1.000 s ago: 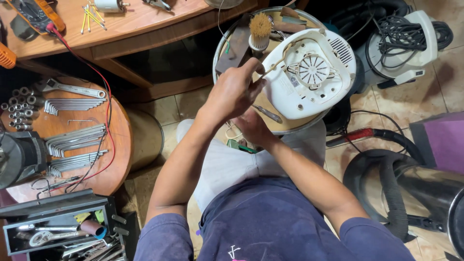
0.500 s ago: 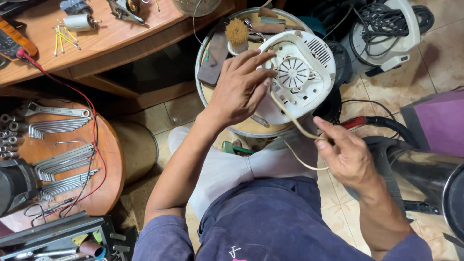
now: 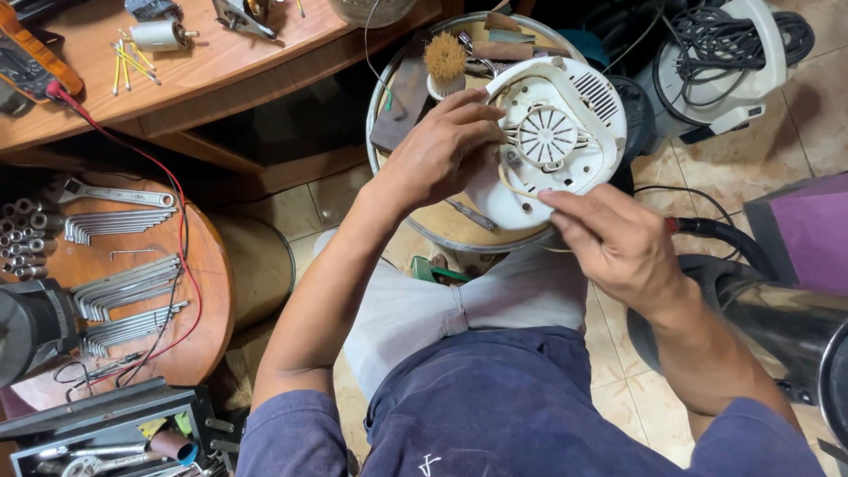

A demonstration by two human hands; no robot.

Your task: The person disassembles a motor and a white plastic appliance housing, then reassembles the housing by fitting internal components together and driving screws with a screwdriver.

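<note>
While the white appliance base [image 3: 556,146] rests on the round worktop [image 3: 424,225], left hand [image 3: 437,155] grip spread flat on it, right hand [image 3: 618,243] grip pinching its cream cord [image 3: 521,190], bristle brush [image 3: 444,62] behind.

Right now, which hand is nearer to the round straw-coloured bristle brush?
Left. The left hand rests on the white plastic appliance housing just below the round straw-coloured bristle brush; the right hand is at the housing's lower edge, farther away.
</note>
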